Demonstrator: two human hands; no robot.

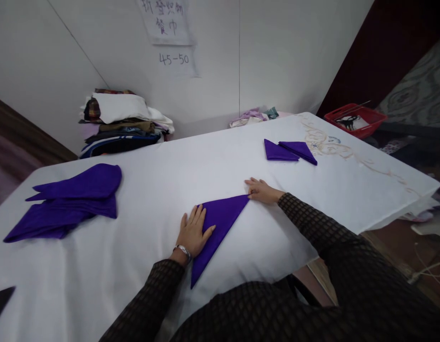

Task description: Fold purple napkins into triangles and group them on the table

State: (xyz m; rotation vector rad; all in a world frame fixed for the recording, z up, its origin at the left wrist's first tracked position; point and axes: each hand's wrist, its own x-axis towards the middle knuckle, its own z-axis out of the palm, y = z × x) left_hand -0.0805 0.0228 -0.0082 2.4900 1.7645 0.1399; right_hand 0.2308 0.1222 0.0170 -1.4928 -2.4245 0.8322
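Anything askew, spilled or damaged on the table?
No spill or damage visible. Mildly untidy: the purple cloths at left lie in a loose, uneven stack, and the two folded purple triangles at right sit at different angles. The purple triangle under the left hand looks flat.

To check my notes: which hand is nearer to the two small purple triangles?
Right. The right hand, at the right corner of the purple cloth, is on the near side of the small triangles; the left hand, on that cloth, is farther left.

Long sleeves [322, 221] show dark checks; the bracelet [184, 251] looks silvery.
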